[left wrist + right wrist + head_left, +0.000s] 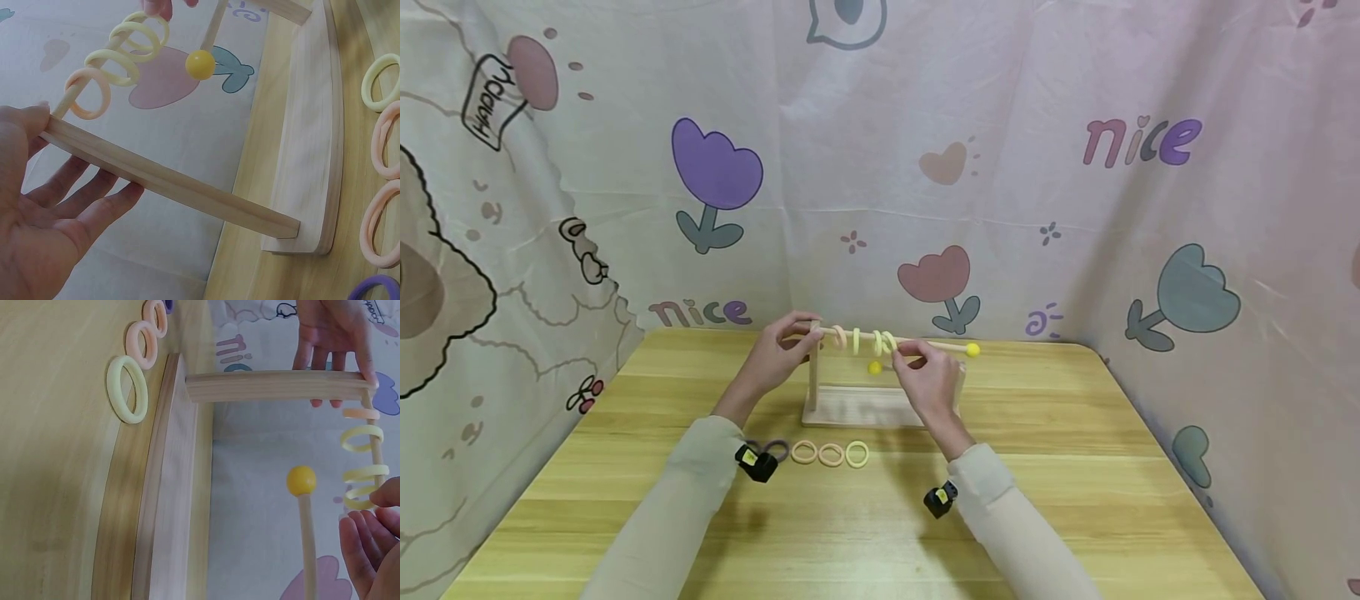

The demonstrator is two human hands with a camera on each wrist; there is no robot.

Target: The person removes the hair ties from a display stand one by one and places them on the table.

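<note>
A wooden stand (pixel 814 375) has an upper rod (pixel 931 343) tipped with a yellow ball. My left hand (pixel 786 348) grips the top of its left post, thumb against the rod's end and fingers behind the post (pixel 169 178). On the rod hang a peach hair tie (pixel 89 94) and several pale yellow hair ties (pixel 112 67). My right hand (pixel 927 379) pinches the rightmost yellow hair tie (pixel 359 497) between thumb and fingertips; its contact point is partly hidden. A lower rod (pixel 307 544) ends in another yellow ball (pixel 301 480).
In front of the stand, a row of hair ties lies on the wooden table (pixel 1037 500): a yellow one (pixel 857 454), two peach ones (pixel 831 455) and purple at the left (pixel 777 451), partly covered by the left wrist camera (pixel 756 463). A printed curtain (pixel 865 167) hangs behind.
</note>
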